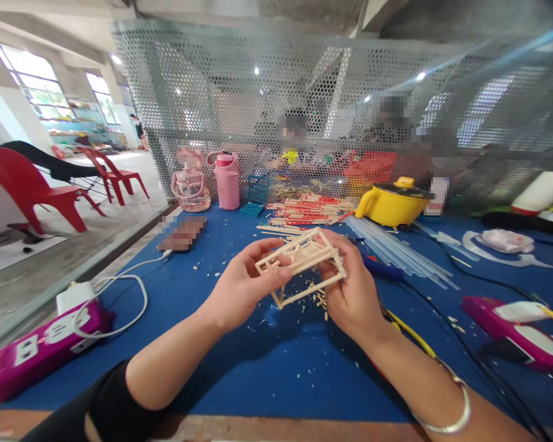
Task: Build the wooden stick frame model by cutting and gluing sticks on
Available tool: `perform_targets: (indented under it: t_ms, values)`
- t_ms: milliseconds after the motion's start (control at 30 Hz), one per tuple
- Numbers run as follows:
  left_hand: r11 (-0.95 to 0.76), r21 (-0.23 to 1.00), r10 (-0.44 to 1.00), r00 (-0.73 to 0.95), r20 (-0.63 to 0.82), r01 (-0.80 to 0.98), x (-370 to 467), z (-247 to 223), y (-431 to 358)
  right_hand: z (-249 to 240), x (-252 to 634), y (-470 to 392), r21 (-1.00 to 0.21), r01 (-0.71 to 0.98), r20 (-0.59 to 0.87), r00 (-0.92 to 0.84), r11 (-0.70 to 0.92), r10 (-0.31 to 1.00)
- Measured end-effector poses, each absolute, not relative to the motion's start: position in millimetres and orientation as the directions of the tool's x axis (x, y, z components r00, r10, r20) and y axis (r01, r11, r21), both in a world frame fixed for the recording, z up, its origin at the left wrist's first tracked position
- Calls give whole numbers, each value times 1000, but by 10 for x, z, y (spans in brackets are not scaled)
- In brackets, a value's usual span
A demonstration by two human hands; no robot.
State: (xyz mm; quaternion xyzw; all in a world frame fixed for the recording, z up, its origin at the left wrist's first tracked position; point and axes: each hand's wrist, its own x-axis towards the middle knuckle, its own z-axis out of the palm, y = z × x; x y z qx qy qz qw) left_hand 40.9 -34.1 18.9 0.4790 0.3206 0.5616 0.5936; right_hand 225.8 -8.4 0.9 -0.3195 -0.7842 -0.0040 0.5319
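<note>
Between my two hands, above the blue tabletop (267,374), is a small frame model of thin wooden sticks (311,293), tilted toward me. My left hand (253,273) pinches its left end, thumb on the near side and fingers behind. My right hand (352,285) closes round its right end, with some fingers hidden behind the sticks. Short cut stick pieces (321,298) lie on the table below it. Beyond the model a pile of red-marked wooden sticks (304,210) is spread out. Beside my right hand rests a blue-handled tool (382,269) with a black cord.
Clear glue sticks (400,252) and a yellow pot (394,204) stand at the right back. A phone (183,234) and a purple power strip (50,344) with a white cable lie left. A pink bottle (227,181) stands before the perforated metal screen (239,92); people sit behind it.
</note>
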Motion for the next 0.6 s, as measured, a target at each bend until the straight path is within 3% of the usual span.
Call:
perform_targets:
  t_ms: [133, 233, 333, 500, 600]
  values:
    - [-121, 883, 979, 94, 183, -453, 438, 157, -303, -2, 2232, -94, -371, 524, 809, -224, 767, 544]
    - [-213, 888, 970, 25, 244, -408, 340, 211, -266, 28, 2253, -127, -395, 537, 760, -264, 745, 593]
    - [-287, 918, 948, 55, 313, -273, 194, 285, -242, 65, 2305, -151, -427, 529, 760, -230, 734, 608]
    - [-466, 885, 871, 177, 459, -3, 49, 205, -136, 69, 2358, -98, -588, 562, 719, 35, 582, 694]
    - [-492, 858, 858, 249, 449, 147, 24, 51, -8, 56, 2354, -41, -647, 532, 653, 18, 546, 757]
